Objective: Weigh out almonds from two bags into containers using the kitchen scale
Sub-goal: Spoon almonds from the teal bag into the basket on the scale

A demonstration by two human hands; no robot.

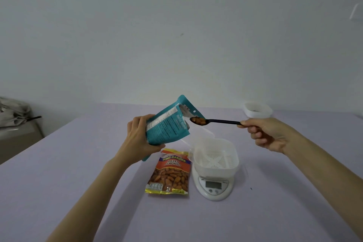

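Note:
My left hand (138, 135) grips a teal almond bag (169, 124), tilted with its open mouth toward the right. My right hand (263, 133) pinches the handle of a dark spoon (218, 121). The spoon's bowl carries several almonds (198, 120) just outside the bag's mouth, above the table. Below it a white container (216, 158) with a slotted bottom sits on the white kitchen scale (214, 186); I see no almonds in it. A red and yellow salted almonds bag (170, 173) lies flat to the left of the scale.
A second white container (257, 109) stands at the far right of the lilac table (78, 182). A clear lid (204, 133) lies behind the scale. Grey bundled things (13, 112) sit off the table at the far left.

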